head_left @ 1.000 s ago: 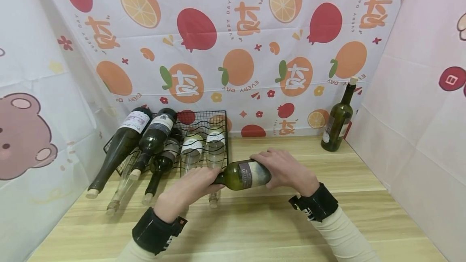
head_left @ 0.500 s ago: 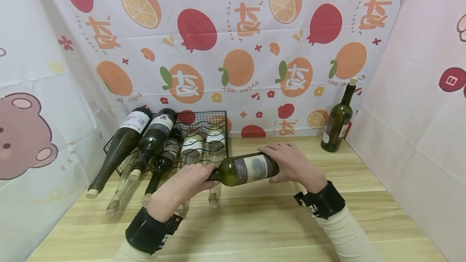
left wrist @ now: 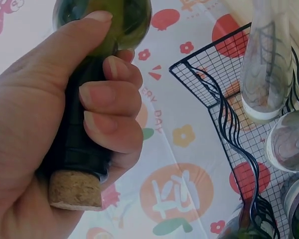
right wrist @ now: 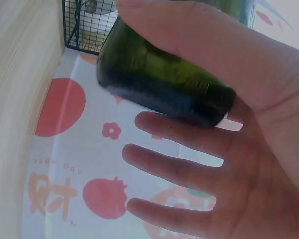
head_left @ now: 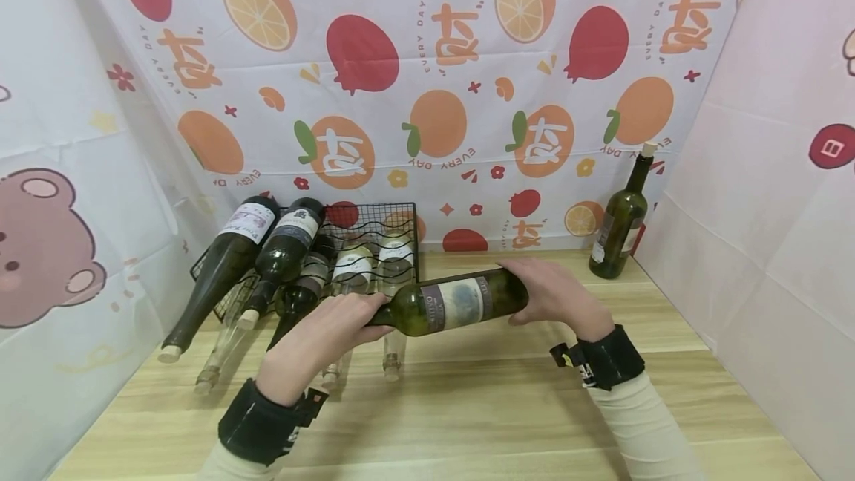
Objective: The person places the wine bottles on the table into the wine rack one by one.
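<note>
A green glass wine bottle (head_left: 461,303) with a cream and purple label lies nearly level above the table, its base tipped slightly up to the right. My left hand (head_left: 327,336) grips the bottle's dark neck. In the left wrist view, the curled fingers (left wrist: 114,99) wrap the neck and the cork (left wrist: 75,190) sticks out below them. My right hand (head_left: 557,295) holds the base end between thumb and forefinger. In the right wrist view, the thumb crosses the glass (right wrist: 164,74), while the other fingers (right wrist: 174,167) extend straight past the base.
A black wire rack (head_left: 415,243) at the back left holds several corked bottles, dark green ones and clear ones, necks toward me. Another green bottle (head_left: 617,225) stands upright in the back right corner. Printed cloth (head_left: 441,191) hangs behind and beside the wooden table (head_left: 501,421).
My right hand has moved right and slightly up with the base, and my left hand has shifted left. The bottle is stretched more across the view, showing more of its label.
</note>
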A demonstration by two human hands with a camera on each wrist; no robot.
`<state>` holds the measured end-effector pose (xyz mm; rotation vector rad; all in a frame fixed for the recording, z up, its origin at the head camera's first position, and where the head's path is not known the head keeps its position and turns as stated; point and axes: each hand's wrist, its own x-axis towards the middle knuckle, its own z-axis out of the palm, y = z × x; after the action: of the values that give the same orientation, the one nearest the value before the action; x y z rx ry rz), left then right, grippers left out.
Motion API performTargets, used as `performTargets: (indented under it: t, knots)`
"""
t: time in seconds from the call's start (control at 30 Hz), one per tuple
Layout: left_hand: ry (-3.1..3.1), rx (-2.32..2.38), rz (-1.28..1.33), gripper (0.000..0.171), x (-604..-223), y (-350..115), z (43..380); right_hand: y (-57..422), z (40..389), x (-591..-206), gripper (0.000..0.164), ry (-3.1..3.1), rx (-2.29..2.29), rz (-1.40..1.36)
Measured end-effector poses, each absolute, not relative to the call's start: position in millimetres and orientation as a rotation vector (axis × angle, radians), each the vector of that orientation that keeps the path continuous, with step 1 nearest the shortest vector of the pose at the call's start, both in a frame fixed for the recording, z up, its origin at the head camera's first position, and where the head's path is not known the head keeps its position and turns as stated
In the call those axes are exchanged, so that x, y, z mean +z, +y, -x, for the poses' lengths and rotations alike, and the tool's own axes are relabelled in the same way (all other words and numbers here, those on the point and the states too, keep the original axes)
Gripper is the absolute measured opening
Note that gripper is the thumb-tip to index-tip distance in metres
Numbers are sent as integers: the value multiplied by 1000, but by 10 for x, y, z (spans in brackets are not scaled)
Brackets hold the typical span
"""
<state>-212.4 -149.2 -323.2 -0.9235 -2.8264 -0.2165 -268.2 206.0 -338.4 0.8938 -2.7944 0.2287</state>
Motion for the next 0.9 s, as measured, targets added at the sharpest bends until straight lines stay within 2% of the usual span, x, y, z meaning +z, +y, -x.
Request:
performTargets:
  t: [0.23,0.47,0.9]
  knots:
    - [-2782,-185,906,22,-3210,-1569,2140,2144,2734,-3389,95,-2861,292,-824]
    - [-2740,-186,873,21,-3156,-1656,2154,2189,2768,-3428,69,-2916,266,-814]
    - [-2713,-266,823,19,-3147,-1781,2174,2180,2753,-3452,51,-2994,274,-868]
